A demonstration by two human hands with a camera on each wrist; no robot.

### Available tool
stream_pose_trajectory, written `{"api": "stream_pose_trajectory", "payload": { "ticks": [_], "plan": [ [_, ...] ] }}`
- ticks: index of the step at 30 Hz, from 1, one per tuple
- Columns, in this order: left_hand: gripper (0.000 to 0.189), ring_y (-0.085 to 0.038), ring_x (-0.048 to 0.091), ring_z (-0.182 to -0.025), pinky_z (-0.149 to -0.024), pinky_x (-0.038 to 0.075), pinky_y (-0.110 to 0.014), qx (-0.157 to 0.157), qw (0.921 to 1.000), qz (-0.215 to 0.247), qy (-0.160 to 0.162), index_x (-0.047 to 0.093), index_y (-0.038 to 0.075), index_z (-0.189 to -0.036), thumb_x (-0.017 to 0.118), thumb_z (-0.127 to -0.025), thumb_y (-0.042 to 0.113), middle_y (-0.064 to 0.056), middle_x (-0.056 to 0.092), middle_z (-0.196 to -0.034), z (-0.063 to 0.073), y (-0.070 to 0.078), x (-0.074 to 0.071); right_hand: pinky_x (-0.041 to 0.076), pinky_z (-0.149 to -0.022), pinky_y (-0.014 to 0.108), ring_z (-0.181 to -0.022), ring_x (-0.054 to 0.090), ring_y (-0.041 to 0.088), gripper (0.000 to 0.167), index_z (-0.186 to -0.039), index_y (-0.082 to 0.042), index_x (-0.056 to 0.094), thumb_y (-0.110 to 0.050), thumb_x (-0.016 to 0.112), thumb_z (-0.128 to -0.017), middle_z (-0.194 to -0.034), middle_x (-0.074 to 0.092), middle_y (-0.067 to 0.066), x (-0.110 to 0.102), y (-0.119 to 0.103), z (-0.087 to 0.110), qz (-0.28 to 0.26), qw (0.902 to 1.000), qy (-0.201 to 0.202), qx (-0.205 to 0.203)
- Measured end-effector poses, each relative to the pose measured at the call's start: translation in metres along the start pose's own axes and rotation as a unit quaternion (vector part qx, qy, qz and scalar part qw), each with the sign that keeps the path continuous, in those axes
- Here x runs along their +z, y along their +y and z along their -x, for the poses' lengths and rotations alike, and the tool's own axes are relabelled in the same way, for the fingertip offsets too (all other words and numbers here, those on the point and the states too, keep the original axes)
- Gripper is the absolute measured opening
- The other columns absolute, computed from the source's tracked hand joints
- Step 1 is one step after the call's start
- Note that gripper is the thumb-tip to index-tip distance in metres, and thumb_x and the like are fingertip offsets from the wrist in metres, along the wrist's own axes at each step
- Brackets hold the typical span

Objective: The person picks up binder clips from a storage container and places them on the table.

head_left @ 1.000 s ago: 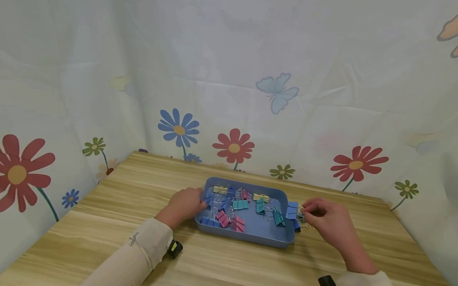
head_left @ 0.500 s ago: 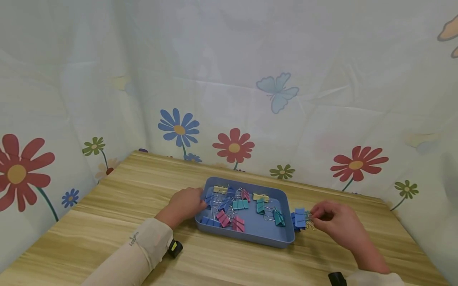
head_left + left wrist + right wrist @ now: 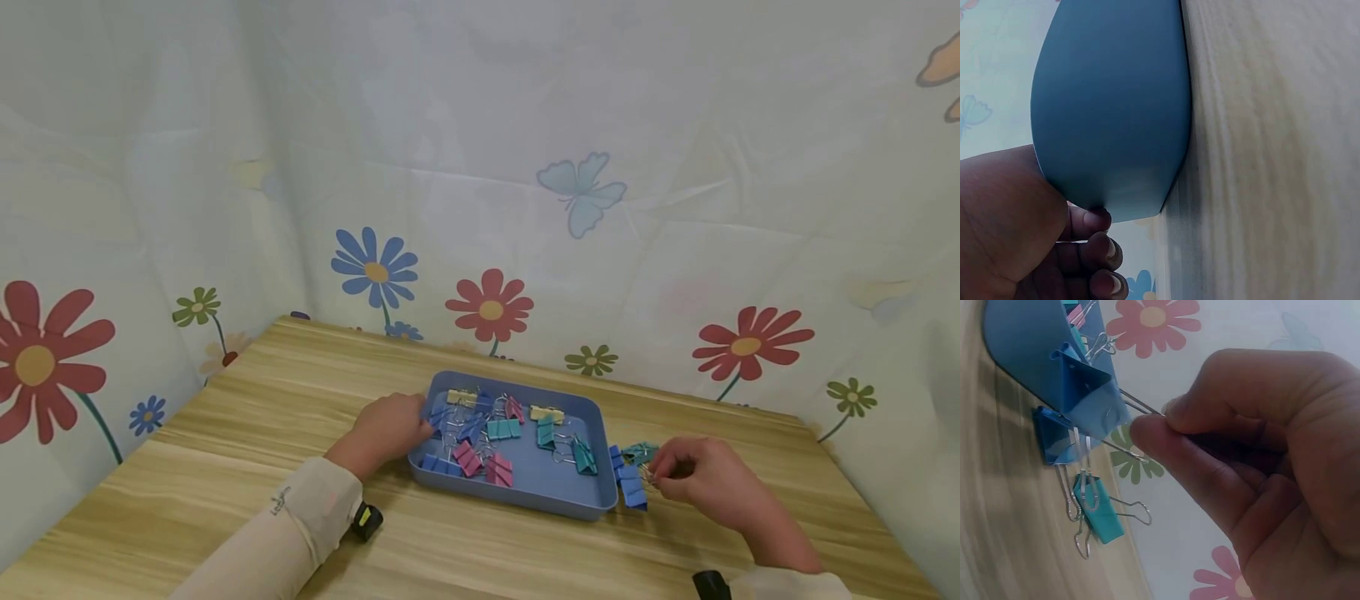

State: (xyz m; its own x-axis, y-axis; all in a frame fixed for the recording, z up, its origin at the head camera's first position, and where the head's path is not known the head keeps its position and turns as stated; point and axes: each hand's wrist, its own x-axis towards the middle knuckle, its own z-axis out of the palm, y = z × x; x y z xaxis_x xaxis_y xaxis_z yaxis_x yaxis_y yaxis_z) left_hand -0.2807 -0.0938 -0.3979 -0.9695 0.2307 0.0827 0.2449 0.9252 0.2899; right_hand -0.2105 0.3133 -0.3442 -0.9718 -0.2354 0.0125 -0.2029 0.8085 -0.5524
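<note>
My left hand (image 3: 390, 427) grips the left end of a blue tray (image 3: 525, 498); the left wrist view shows its curled fingers at the tray's end wall. Just off the tray's right end, my right hand (image 3: 708, 483) pinches a blue binder clip (image 3: 633, 492) by one wire handle between thumb and forefinger. In the right wrist view that binder clip (image 3: 1088, 394) hangs tilted, close to the tray wall. Behind it on the table are another blue binder clip (image 3: 1050, 437) and a teal binder clip (image 3: 1100, 512).
Several blue, pink, teal and yellow binder clips lie in the tray, such as a pink one (image 3: 499, 471) and a teal one (image 3: 584, 457). The wooden table (image 3: 300, 375) meets a flowered curtain (image 3: 480, 208) at its back and sides.
My right hand has moved right and then slightly nearer with the blue binder clip, from beside the tray's right rim. The teal binder clip behind it now shows. My left hand stays put.
</note>
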Motion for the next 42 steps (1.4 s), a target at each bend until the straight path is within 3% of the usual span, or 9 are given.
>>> {"api": "stream_pose_trajectory", "payload": {
  "ticks": [5,10,22,42],
  "plan": [
    [0.017,-0.020,0.052,-0.067,-0.063,0.047,-0.040,0.001,1.0000,0.001,0.002,0.059,0.010,-0.088,0.061,-0.086,0.027,-0.003,0.059,-0.076,-0.001,-0.001,0.001,0.050,-0.067,0.023,-0.080,0.058,0.013,0.007,-0.080,-0.010,0.068,-0.014,0.074,-0.081,-0.092,0.066,0.004,0.004,0.004,-0.003,-0.014,0.9987,-0.040,-0.029],
    [0.017,-0.020,0.052,-0.067,-0.063,0.047,-0.039,0.002,1.0000,0.000,0.001,0.058,0.010,-0.087,0.061,-0.086,0.027,-0.003,0.058,-0.076,-0.001,-0.001,0.001,0.050,-0.067,0.023,-0.081,0.057,0.015,0.007,-0.080,-0.009,0.068,-0.014,0.074,-0.081,-0.091,0.066,0.002,0.010,0.004,-0.006,-0.010,0.9977,-0.060,-0.030],
    [0.018,-0.020,0.052,-0.067,-0.062,0.046,-0.039,0.001,1.0000,0.003,-0.005,0.059,0.009,-0.087,0.061,-0.087,0.026,-0.004,0.057,-0.074,0.001,0.002,-0.003,0.047,-0.065,0.023,-0.078,0.055,0.013,0.006,-0.083,-0.011,0.069,-0.014,0.074,-0.081,-0.084,0.065,-0.001,0.019,0.008,-0.009,0.027,0.9986,-0.043,-0.014],
    [0.016,-0.020,0.051,-0.066,-0.060,0.044,-0.037,-0.001,1.0000,0.003,-0.002,0.057,0.010,-0.085,0.060,-0.087,0.026,-0.003,0.055,-0.073,0.000,0.000,-0.001,0.049,-0.064,0.023,-0.077,0.057,0.014,0.006,-0.084,-0.009,0.070,-0.010,0.074,-0.080,-0.087,0.066,0.000,0.022,0.006,-0.012,0.029,0.9990,-0.032,-0.007]
  ]
}}
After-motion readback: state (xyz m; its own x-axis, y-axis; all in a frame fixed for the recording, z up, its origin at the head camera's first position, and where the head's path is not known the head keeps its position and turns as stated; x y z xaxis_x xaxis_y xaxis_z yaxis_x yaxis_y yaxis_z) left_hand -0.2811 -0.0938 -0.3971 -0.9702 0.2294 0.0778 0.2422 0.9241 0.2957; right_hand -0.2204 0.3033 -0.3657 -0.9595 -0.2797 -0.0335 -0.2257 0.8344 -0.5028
